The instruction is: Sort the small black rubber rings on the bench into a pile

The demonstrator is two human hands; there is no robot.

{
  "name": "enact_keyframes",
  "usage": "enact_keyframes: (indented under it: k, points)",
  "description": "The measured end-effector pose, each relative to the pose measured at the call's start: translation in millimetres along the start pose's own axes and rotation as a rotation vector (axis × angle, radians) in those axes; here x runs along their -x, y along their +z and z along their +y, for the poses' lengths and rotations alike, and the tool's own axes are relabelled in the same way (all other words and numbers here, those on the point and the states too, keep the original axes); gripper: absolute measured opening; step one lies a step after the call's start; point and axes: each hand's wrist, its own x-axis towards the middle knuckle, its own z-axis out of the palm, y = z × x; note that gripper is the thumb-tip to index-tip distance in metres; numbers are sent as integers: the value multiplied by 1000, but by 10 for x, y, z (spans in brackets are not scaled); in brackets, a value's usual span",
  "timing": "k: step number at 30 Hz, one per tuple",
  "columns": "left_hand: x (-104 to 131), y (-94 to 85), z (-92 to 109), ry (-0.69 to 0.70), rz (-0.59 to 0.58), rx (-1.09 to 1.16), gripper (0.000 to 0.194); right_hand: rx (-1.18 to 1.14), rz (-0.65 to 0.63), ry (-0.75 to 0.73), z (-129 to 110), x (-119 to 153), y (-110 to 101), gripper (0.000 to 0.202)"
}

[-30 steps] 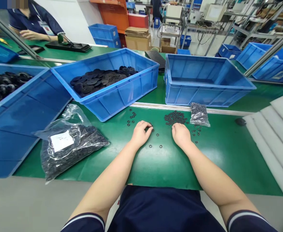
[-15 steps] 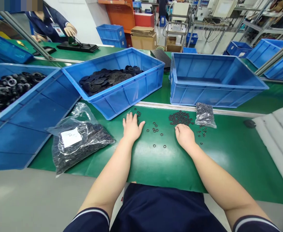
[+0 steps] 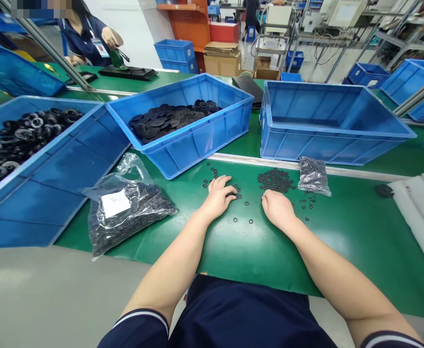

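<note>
Rings (image 3: pixel 251 221): small, black, round with open centres, matt-looking; lying on the green table (image 3: pixel 255 251) between and around the hands. Two lie nearest the wearer, one farther up, a few by the left fingertips, more beyond the left hand. Pile (image 3: pixel 276 180): same kind of ring, dense, just beyond the right hand.

Left hand (image 3: pixel 217 194): palm down, fingers moderately spread, thumb apart from the index, tips at the nearby rings; contact cannot be told. It hides part of the table there. Right hand (image 3: pixel 277 209): fingers drawn together, narrow, at the near edge of the pile; whether a ring is held cannot be told.

Against the previous frame: left hand has shifted right from the far-left rings to the middle group, its fingers less widely splayed. Right hand stays by the pile.

Around: small bag (image 3: pixel 313 175) of black parts right of the pile, loose rings just in front of it. Large bag (image 3: pixel 124 212), clear, dark parts inside, white label (image 3: pixel 116 203), left of the left hand. Beyond the pale strip (image 3: pixel 345 172), right crate (image 3: pixel 328 145). Disc crate (image 3: pixel 197 145) crosses the strip at left; left crate (image 3: pixel 66 179) holds larger rings. Foam (image 3: pixel 422 212) at right, black piece (image 3: pixel 384 191) beside it. A person (image 3: pixel 92 41) works behind, one hand raised.
</note>
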Motion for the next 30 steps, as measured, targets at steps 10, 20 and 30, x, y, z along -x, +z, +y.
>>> enact_keyframes:
  k: [10,20,30]
  points:
    - [-39,82,-137,10,21,146,6,-202,216,-114,183,29,228,23]
    - [-28,115,-73,-36,94,80,16,-284,230,-172,62,-59,283,22]
    - [-43,148,-132,1,240,102,23,-388,226,-315,-234,-33,324,17]
